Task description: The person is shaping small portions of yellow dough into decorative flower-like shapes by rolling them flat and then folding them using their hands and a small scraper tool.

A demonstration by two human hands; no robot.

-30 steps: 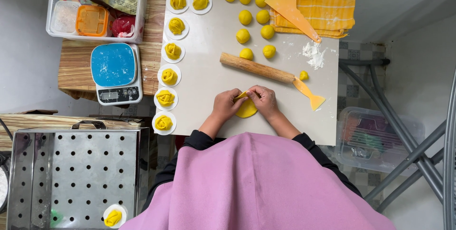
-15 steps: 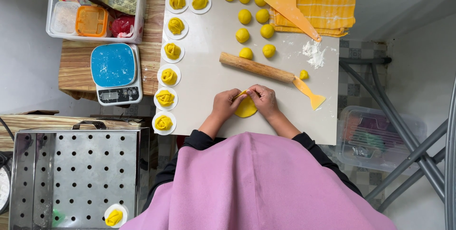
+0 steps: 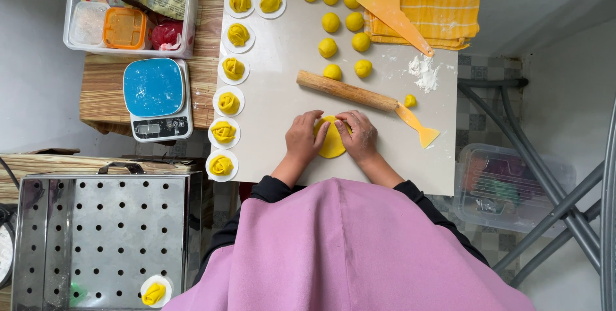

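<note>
Pressing down from both sides, the left hand (image 3: 304,138) and right hand (image 3: 358,135) rest on a flat yellow dough disc (image 3: 332,146) near the front edge of the worktop (image 3: 282,93). The disc lies directly between the hands — neither is nearer — with fingertips of both meeting over its far rim. Fingers are curled onto the dough, pinching or folding its edge rather than closed around it. Just beyond, the wooden rolling pin (image 3: 346,91) lies with its long axis slanting from left-far to right-near, and a yellow scraper (image 3: 417,126) sits off its right end. Finished dough roses (image 3: 223,132) line the left edge; dough balls (image 3: 340,22) cluster toward the far edge.
</note>
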